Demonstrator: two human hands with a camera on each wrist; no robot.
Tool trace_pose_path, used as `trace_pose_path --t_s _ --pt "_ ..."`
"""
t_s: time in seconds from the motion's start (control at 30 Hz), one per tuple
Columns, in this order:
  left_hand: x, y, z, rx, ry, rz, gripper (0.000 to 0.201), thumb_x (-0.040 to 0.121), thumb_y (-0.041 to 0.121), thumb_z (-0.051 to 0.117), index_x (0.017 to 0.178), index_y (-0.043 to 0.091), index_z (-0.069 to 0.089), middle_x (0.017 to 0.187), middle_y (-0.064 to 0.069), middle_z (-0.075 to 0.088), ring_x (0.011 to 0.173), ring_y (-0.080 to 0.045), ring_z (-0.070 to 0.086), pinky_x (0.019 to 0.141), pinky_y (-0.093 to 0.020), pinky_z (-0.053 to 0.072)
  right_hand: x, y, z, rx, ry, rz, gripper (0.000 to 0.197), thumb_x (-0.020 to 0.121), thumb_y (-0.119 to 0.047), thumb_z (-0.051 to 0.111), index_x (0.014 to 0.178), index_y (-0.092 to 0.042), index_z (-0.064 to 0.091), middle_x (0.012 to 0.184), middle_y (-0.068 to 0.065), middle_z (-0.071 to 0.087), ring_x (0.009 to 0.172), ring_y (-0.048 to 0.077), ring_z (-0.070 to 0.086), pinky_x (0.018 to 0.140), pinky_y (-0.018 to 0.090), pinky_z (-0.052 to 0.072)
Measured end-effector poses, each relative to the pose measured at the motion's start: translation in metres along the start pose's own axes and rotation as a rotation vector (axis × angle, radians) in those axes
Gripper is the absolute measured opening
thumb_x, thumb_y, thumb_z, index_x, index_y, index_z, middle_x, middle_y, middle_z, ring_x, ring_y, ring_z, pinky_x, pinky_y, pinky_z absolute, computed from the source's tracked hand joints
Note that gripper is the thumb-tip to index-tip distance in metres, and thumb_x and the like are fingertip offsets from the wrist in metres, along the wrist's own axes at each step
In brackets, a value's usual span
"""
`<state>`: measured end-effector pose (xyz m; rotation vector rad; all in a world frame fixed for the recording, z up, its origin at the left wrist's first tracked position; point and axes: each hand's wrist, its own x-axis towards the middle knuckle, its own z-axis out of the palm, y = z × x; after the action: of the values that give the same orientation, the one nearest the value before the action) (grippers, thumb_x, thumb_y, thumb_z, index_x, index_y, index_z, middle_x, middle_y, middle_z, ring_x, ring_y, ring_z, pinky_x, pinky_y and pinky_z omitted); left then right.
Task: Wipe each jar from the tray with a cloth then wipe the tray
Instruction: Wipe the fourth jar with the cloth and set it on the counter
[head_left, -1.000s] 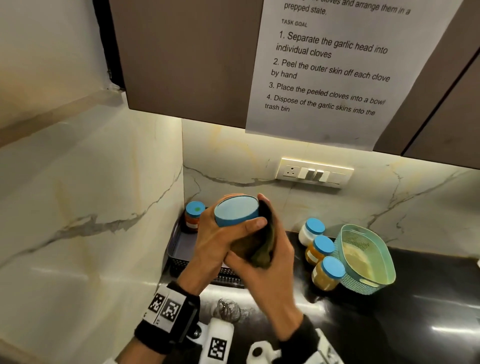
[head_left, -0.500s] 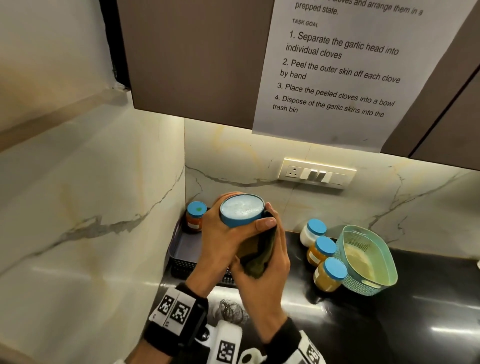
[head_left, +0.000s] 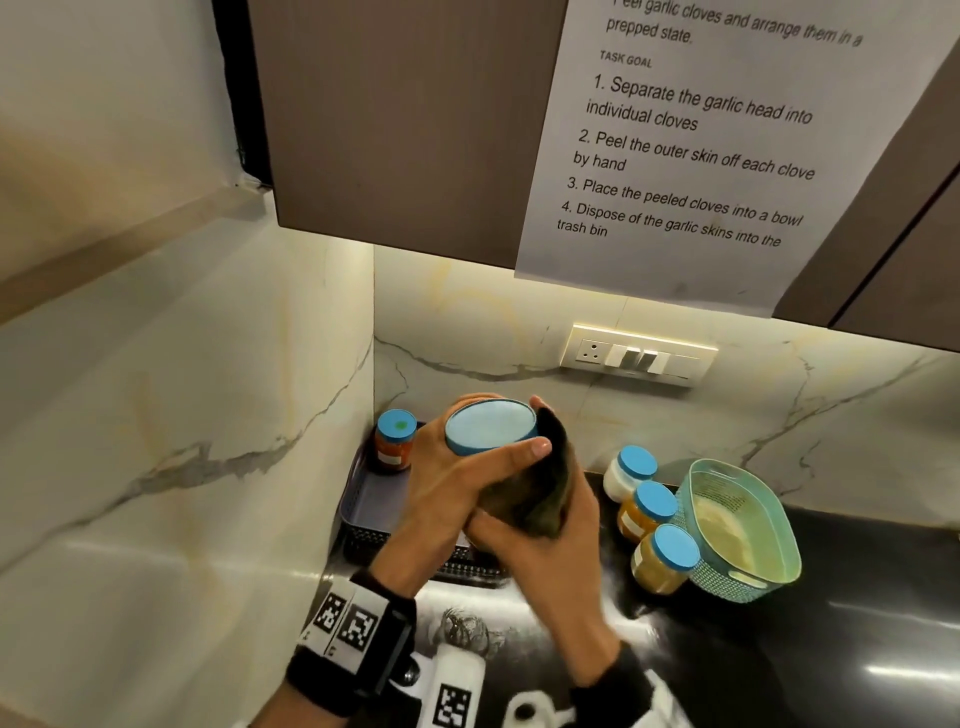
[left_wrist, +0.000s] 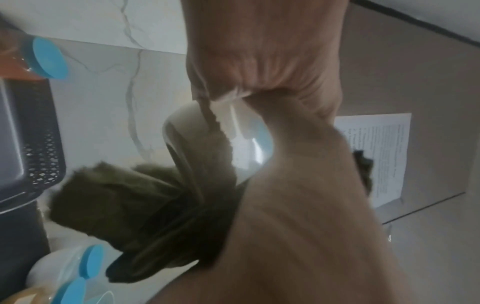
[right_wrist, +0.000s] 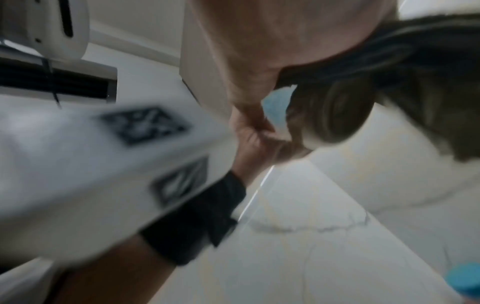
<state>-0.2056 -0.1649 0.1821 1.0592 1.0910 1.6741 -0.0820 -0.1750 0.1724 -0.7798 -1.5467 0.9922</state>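
My left hand (head_left: 457, 483) grips a blue-lidded jar (head_left: 491, 426) held up above the counter, thumb across its front just under the lid. My right hand (head_left: 540, 545) holds a dark green cloth (head_left: 545, 493) wrapped against the jar's side and bottom. In the left wrist view the cloth (left_wrist: 124, 205) bunches under the jar (left_wrist: 249, 144). The right wrist view is blurred and shows the cloth (right_wrist: 363, 98). Behind the hands a grey perforated tray (head_left: 363, 514) sits in the corner with one red-filled jar (head_left: 395, 439) standing in it.
Three blue-lidded jars (head_left: 649, 512) stand on the black counter right of the tray, beside a teal basket (head_left: 743, 530). Marble walls close in on the left and back. A cupboard with a taped paper sheet (head_left: 691, 145) hangs overhead. A socket plate (head_left: 639, 356) is on the back wall.
The jar stays in my left hand at about the same height. My right hand has shifted the cloth around the jar's side and underside.
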Motion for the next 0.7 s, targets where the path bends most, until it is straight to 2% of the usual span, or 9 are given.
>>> trace_pose_path --t_s 0.1,0.17,0.27,0.33,0.4,0.5,0.57,0.63,0.7 --pt "-0.001 -0.004 0.000 0.038 0.024 0.001 0.091 0.048 0.070 0.095 0.119 0.018 0.071 0.112 -0.005 0.078 0.110 -0.029 0.074 0.098 -0.056 0.059 -0.022 0.015 0.019 -0.159 0.190 -0.124 0.094 0.073 -0.017 0.086 0.156 -0.017 0.042 0.156 0.000 0.051 0.147 0.022 0.048 0.114 0.051 0.048" --pt "-0.003 -0.006 -0.002 0.084 0.036 0.047 0.088 0.051 0.067 0.095 0.119 0.018 0.071 0.112 -0.002 0.078 0.110 -0.026 0.074 0.098 -0.053 0.060 -0.017 0.016 0.012 -0.111 0.155 -0.123 0.094 0.072 -0.010 0.088 0.154 -0.017 0.043 0.153 0.001 0.055 0.145 0.023 0.050 0.113 0.049 0.049" --pt "-0.008 -0.007 -0.003 0.152 0.071 0.142 0.080 0.053 0.050 0.095 0.119 0.014 0.069 0.111 0.000 0.077 0.108 -0.019 0.074 0.097 -0.043 0.061 0.009 0.001 -0.011 0.075 -0.093 0.087 0.095 0.069 0.018 0.085 0.145 -0.027 0.050 0.131 -0.008 0.072 0.125 0.011 0.067 0.103 0.030 0.057" --pt "-0.006 -0.006 -0.001 0.160 0.055 0.153 0.081 0.052 0.049 0.093 0.120 0.012 0.068 0.111 0.000 0.076 0.107 -0.017 0.073 0.097 -0.040 0.061 0.019 -0.004 -0.018 0.124 -0.192 0.155 0.091 0.070 0.022 0.082 0.138 -0.032 0.053 0.122 -0.015 0.075 0.116 0.005 0.070 0.100 0.028 0.058" --pt "-0.004 -0.004 -0.003 0.118 0.041 0.131 0.078 0.054 0.047 0.094 0.119 0.010 0.069 0.110 -0.003 0.077 0.107 -0.021 0.074 0.098 -0.046 0.060 0.013 -0.004 -0.010 0.108 -0.111 0.106 0.091 0.069 0.018 0.084 0.140 -0.030 0.053 0.124 -0.015 0.074 0.120 0.005 0.069 0.098 0.027 0.059" --pt "-0.002 -0.009 -0.001 0.049 0.038 0.082 0.088 0.054 0.061 0.097 0.121 0.012 0.069 0.115 -0.007 0.077 0.112 -0.030 0.073 0.099 -0.056 0.058 -0.010 0.015 0.010 -0.153 0.130 -0.124 0.102 0.067 -0.004 0.088 0.156 -0.026 0.042 0.153 -0.003 0.055 0.144 0.019 0.051 0.113 0.047 0.050" --pt "-0.004 -0.012 0.003 0.028 0.067 0.044 0.096 0.048 0.070 0.096 0.122 0.015 0.069 0.117 -0.007 0.076 0.113 -0.030 0.073 0.099 -0.056 0.058 -0.017 0.023 0.017 -0.226 0.219 -0.200 0.103 0.066 -0.013 0.084 0.156 -0.031 0.039 0.158 0.002 0.049 0.149 0.023 0.045 0.115 0.055 0.046" --pt "-0.009 -0.015 0.003 0.028 0.081 0.037 0.100 0.045 0.074 0.094 0.123 0.018 0.068 0.117 -0.003 0.077 0.113 -0.024 0.073 0.099 -0.050 0.059 -0.014 0.027 0.013 -0.198 0.179 -0.220 0.098 0.068 -0.016 0.085 0.155 -0.029 0.041 0.156 0.005 0.050 0.148 0.026 0.046 0.114 0.054 0.047" --pt "-0.016 -0.010 -0.003 0.004 0.055 0.015 0.101 0.045 0.072 0.095 0.126 0.020 0.066 0.121 -0.001 0.075 0.117 -0.021 0.071 0.100 -0.044 0.059 -0.006 0.018 -0.002 -0.106 0.048 -0.184 0.095 0.071 -0.008 0.091 0.153 -0.019 0.045 0.152 0.008 0.055 0.144 0.027 0.050 0.112 0.051 0.050"
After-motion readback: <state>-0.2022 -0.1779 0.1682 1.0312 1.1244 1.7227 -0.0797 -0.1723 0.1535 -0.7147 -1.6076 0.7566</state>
